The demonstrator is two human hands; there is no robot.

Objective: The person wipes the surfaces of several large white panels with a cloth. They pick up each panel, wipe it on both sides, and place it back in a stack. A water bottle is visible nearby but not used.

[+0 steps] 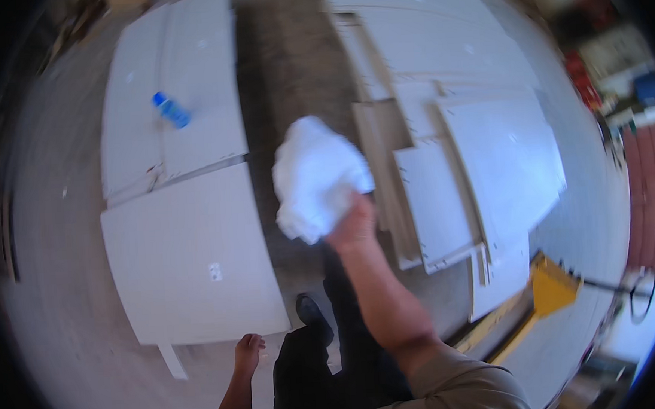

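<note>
A bunched white cloth (314, 175) is held out in front of me in my right hand (355, 221), whose fingers are closed on it. The cloth hangs above the strip of floor between two groups of white panels. Low on the left, my left hand (249, 352) is beside the near edge of a flat white panel (188, 250). Its fingers are loosely curled, and nothing shows in them. A blue spray can (172, 110) lies on the farther white panel (204, 84) at the left.
On the right, several white panels (501, 156) lie stacked and overlapping. A yellow pallet jack (554, 288) stands at the lower right, its forks reaching toward the stack. My shoe (314, 318) is on the floor beside the left panel. Dark red sheets (645, 192) stand at the far right.
</note>
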